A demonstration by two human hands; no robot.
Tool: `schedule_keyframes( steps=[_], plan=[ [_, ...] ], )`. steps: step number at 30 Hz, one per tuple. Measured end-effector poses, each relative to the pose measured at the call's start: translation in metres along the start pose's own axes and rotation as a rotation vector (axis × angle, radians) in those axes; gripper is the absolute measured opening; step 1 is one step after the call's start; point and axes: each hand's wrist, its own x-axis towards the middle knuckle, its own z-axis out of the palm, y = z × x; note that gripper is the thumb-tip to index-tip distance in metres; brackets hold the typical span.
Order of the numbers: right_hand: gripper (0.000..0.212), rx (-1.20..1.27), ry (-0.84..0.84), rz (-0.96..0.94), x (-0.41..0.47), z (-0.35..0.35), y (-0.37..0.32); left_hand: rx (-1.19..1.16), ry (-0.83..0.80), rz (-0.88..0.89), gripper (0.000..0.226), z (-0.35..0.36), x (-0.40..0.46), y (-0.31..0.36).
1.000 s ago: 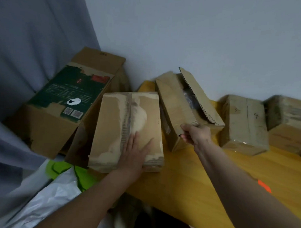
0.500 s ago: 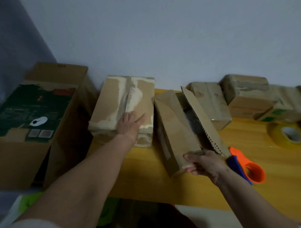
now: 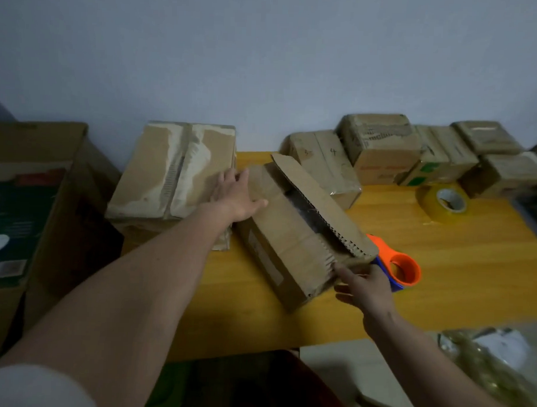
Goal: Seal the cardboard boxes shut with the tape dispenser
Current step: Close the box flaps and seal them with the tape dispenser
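We saw open box (image 3: pixel 290 234) mid-frame, long axis upper left to lower right. Left hand (image 3: pixel 235 194) flat on far end; right hand (image 3: pixel 366 290), fingers relaxed, at near end, nearer tape dispenser (image 3: pixel 400 270).

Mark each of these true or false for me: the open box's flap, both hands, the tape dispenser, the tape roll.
1. The open box has its flap raised. True.
2. The left hand grips the tape dispenser. False: it lies flat on the open box, fingers straight.
3. The tape dispenser lies on the table, with nothing holding it. True.
4. The right hand holds the tape roll. False: it touches the open box's near end; the roll sits apart on the table.
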Motion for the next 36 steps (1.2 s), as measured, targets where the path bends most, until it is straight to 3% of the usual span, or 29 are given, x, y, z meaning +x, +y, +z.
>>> schedule_keyframes(
  steps=[3, 5, 7, 10, 12, 14, 16, 18, 20, 25, 28, 30, 32, 34, 36],
  plan=[
    [0.055, 0.099, 0.2, -0.076, 0.006, -0.002, 0.005, 0.08, 0.054, -0.037, 0.091, 0.006, -0.022, 0.009],
    [0.074, -0.026, 0.29, -0.217, 0.012, -0.006, 0.002, 0.103, 0.085, -0.061, 0.091, 0.019, -0.045, 0.015],
    [0.079, -0.234, 0.337, -0.306, 0.02, -0.013, -0.006, 0.032, 0.048, -0.138, 0.109, 0.036, -0.073, 0.019],
    [0.069, -0.54, 0.302, -0.349, 0.039, -0.023, -0.016, -0.072, 0.014, -0.253, 0.13, 0.059, -0.111, 0.022],
    [0.056, -0.708, 0.224, -0.355, 0.05, -0.023, -0.02, -0.06, 0.098, -0.252, 0.131, 0.067, -0.128, 0.023],
    [0.049, -0.824, 0.186, -0.381, 0.057, -0.02, -0.021, 0.053, 0.247, -0.16, 0.129, 0.068, -0.133, 0.024],
    [0.047, -0.864, 0.2, -0.438, 0.061, -0.018, -0.02, 0.229, 0.29, 0.011, 0.12, 0.064, -0.13, 0.027],
    [0.047, -0.878, 0.2, -0.5, 0.066, -0.02, -0.018, 0.349, 0.176, 0.142, 0.111, 0.062, -0.128, 0.031],
    [0.046, -0.903, 0.192, -0.559, 0.072, -0.025, -0.016, 0.391, 0.05, 0.165, 0.115, 0.067, -0.131, 0.036],
    [0.043, -0.897, 0.088, -0.734, 0.09, -0.044, -0.018, 0.374, -0.007, 0.136, 0.132, 0.081, -0.136, 0.061],
    [0.041, -0.791, 0.004, -0.806, 0.099, -0.057, -0.017, 0.341, -0.038, 0.23, 0.123, 0.085, -0.13, 0.094],
    [0.039, -0.603, -0.046, -0.759, 0.106, -0.069, -0.015, 0.348, -0.047, 0.289, 0.106, 0.087, -0.124, 0.114],
    [0.035, -0.495, 0.009, -0.647, 0.114, -0.081, -0.01, 0.359, -0.035, 0.286, 0.096, 0.091, -0.12, 0.128],
    [0.026, -0.557, 0.106, -0.541, 0.128, -0.092, -0.002, 0.355, -0.014, 0.257, 0.093, 0.097, -0.119, 0.136],
    [0.019, -0.632, 0.1, -0.417, 0.138, -0.099, 0.007, 0.349, 0.006, 0.225, 0.093, 0.102, -0.121, 0.141]
  ],
)
